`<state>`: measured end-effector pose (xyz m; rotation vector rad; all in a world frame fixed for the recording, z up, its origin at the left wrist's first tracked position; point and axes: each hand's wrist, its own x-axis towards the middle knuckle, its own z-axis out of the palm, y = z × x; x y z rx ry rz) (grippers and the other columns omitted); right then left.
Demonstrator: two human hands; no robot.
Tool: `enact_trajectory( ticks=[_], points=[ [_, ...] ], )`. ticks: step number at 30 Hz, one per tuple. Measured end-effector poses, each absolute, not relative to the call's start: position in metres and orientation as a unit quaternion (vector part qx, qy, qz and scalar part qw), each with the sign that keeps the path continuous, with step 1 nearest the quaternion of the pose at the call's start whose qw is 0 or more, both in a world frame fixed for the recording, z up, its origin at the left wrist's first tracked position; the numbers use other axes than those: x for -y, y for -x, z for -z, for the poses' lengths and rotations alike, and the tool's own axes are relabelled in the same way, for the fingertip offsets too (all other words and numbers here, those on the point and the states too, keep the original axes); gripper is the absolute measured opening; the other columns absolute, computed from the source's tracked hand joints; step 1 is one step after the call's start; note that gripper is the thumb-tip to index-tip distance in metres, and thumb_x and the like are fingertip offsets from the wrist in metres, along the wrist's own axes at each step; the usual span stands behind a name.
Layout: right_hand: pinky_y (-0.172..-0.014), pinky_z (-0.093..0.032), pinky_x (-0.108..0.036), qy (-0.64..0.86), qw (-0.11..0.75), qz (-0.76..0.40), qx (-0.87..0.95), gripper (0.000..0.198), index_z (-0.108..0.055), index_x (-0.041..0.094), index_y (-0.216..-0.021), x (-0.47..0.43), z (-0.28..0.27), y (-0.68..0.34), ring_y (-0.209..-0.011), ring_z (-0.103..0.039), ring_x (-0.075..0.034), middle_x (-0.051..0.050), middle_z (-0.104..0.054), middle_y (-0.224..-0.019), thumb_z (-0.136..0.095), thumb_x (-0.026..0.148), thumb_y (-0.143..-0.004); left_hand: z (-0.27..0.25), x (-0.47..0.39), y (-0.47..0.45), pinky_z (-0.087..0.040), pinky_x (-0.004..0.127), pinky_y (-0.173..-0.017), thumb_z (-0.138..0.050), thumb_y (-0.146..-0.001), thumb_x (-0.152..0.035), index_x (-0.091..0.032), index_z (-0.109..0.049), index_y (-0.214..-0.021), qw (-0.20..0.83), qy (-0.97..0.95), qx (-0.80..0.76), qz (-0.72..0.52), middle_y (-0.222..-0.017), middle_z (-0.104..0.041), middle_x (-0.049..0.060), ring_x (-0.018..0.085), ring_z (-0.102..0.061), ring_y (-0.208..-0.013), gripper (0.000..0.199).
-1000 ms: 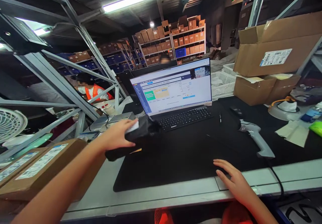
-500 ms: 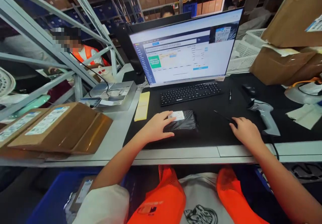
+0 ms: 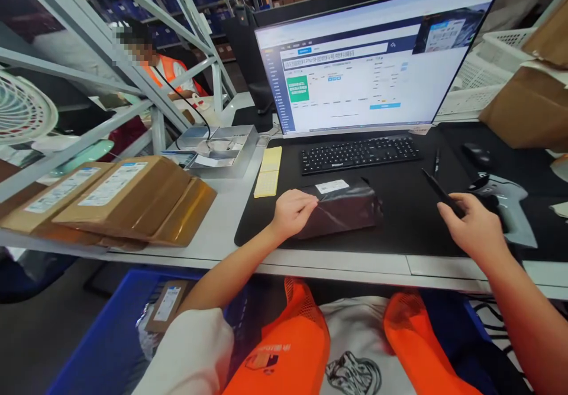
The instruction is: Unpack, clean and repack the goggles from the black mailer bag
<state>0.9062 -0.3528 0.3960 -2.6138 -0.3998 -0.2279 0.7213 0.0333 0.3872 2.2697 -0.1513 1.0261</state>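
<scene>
Behind the worktable (image 3: pixel 224 220), grey metal framing (image 3: pixel 100 52) slants up on my left, and past it I make out a co-worker's orange vest (image 3: pixel 171 71). Across the tabletop lies a black mat (image 3: pixel 402 232), with a lit monitor (image 3: pixel 350 90) at its back and a keyboard (image 3: pixel 359 154) in front of that. Watching from my end, I have the left hand (image 3: pixel 293 213) with its fingers curled in and thumb and forefinger pressed together, pinching the left end of a black package (image 3: pixel 344 211). That package sits on the mat just in front of the keyboard, a white label (image 3: pixel 332 185) on its upper face; the exact hold under the knuckles I cannot tell. My right hand (image 3: pixel 477 224) is closed around a slim black tool (image 3: pixel 439 189), gripped between thumb and fingers, its thin tip pointing away and to the left, apart from the package. Just beyond it lies a pen (image 3: pixel 437 161), and beside the hand a grey scanner (image 3: pixel 519 211). Left of the keyboard I see a yellow slip (image 3: pixel 268 172), then taped cardboard boxes (image 3: pixel 133 197).
</scene>
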Motion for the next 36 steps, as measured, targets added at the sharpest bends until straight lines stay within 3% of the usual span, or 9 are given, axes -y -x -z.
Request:
enact_trajectory(
  ticks=[3, 7, 10, 14, 16, 21, 27, 31, 36],
  points=[
    [-0.072, -0.053, -0.038, 0.937, 0.270, 0.127, 0.183, 0.044, -0.072, 0.018, -0.127, 0.345, -0.412, -0.876, -0.062, -0.065, -0.022, -0.011, -0.076, -0.089, -0.063, 0.046, -0.095, -0.417, -0.027, -0.745, -0.049, 0.029, -0.062, -0.060, -0.098, -0.034, -0.019, -0.071, -0.070, 0.416, -0.841, -0.032, -0.345, -0.064, -0.069, 0.001, 0.015, -0.065, -0.062, 0.034],
    [-0.088, -0.057, -0.036, 0.894, 0.284, 0.182, 0.296, 0.043, -0.074, 0.020, -0.125, 0.339, -0.416, -0.847, -0.101, -0.073, -0.027, -0.011, -0.076, -0.117, -0.054, 0.049, -0.100, -0.435, -0.014, -0.755, -0.051, 0.030, -0.070, -0.061, -0.095, -0.031, -0.019, -0.073, -0.076, 0.392, -0.901, 0.026, -0.182, -0.078, -0.074, 0.003, 0.017, -0.068, -0.074, 0.025],
    [-0.087, -0.057, -0.032, 0.888, 0.282, 0.165, 0.325, 0.040, -0.072, 0.021, -0.129, 0.346, -0.406, -0.834, -0.106, -0.072, -0.024, -0.009, -0.075, -0.118, -0.052, 0.045, -0.103, -0.433, -0.008, -0.728, -0.053, 0.043, -0.096, -0.067, -0.093, -0.042, -0.021, -0.077, -0.101, 0.295, -0.947, 0.099, -0.085, -0.105, -0.078, 0.007, 0.025, -0.071, -0.102, 0.025],
    [-0.080, -0.058, -0.032, 0.894, 0.301, 0.150, 0.297, 0.039, -0.073, 0.020, -0.124, 0.364, -0.382, -0.825, -0.099, -0.073, -0.024, -0.009, -0.075, -0.112, -0.055, 0.047, -0.102, -0.420, -0.013, -0.681, -0.024, 0.070, -0.124, -0.081, -0.079, -0.053, -0.026, -0.062, -0.142, 0.230, -0.971, 0.060, -0.040, -0.160, -0.046, 0.013, 0.043, -0.038, -0.150, 0.071],
    [-0.079, -0.058, -0.033, 0.897, 0.315, 0.145, 0.273, 0.039, -0.074, 0.020, -0.116, 0.370, -0.370, -0.826, -0.096, -0.073, -0.024, -0.009, -0.075, -0.108, -0.056, 0.050, -0.099, -0.411, -0.019, -0.670, -0.031, 0.064, -0.124, -0.084, -0.074, -0.045, -0.026, -0.051, -0.152, 0.281, -0.959, 0.014, -0.017, -0.167, -0.032, 0.014, 0.041, -0.035, -0.152, 0.087],
    [-0.080, -0.060, -0.034, 0.888, 0.347, 0.137, 0.268, 0.039, -0.075, 0.020, -0.107, 0.361, -0.364, -0.833, -0.090, -0.073, -0.023, -0.009, -0.076, -0.102, -0.060, 0.053, -0.095, -0.400, -0.034, -0.682, -0.041, 0.048, -0.121, -0.082, -0.065, -0.029, -0.025, -0.061, -0.139, 0.437, -0.898, -0.023, -0.036, -0.149, -0.051, 0.011, 0.032, -0.053, -0.136, 0.077],
    [-0.078, -0.059, -0.033, 0.868, 0.338, 0.147, 0.332, 0.031, -0.073, 0.019, -0.110, 0.347, -0.390, -0.835, -0.088, -0.072, -0.022, -0.009, -0.075, -0.101, -0.058, 0.043, -0.098, -0.391, -0.053, -0.716, -0.059, 0.043, -0.085, -0.071, -0.070, -0.052, -0.020, -0.072, -0.111, 0.737, -0.650, -0.146, 0.117, -0.106, -0.076, 0.011, 0.030, -0.073, -0.098, 0.052],
    [-0.079, -0.058, -0.032, 0.859, 0.308, 0.134, 0.386, 0.029, -0.071, 0.019, -0.116, 0.346, -0.399, -0.829, -0.089, -0.071, -0.021, -0.009, -0.074, -0.102, -0.057, 0.038, -0.100, -0.384, -0.054, -0.722, -0.058, 0.044, -0.091, -0.068, -0.078, -0.054, -0.019, -0.076, -0.093, 0.623, -0.768, -0.135, 0.068, -0.103, -0.079, 0.009, 0.030, -0.073, -0.101, 0.038],
    [-0.069, -0.053, -0.026, 0.845, 0.278, 0.064, 0.453, 0.032, -0.069, 0.019, -0.128, 0.335, -0.413, -0.806, -0.076, -0.067, -0.015, -0.004, -0.069, -0.090, -0.056, 0.035, -0.103, -0.389, -0.039, -0.699, -0.047, 0.053, -0.113, -0.065, -0.090, -0.042, -0.020, -0.074, -0.117, 0.411, -0.897, -0.078, -0.145, -0.129, -0.071, 0.013, 0.031, -0.064, -0.123, 0.037]
  ],
)
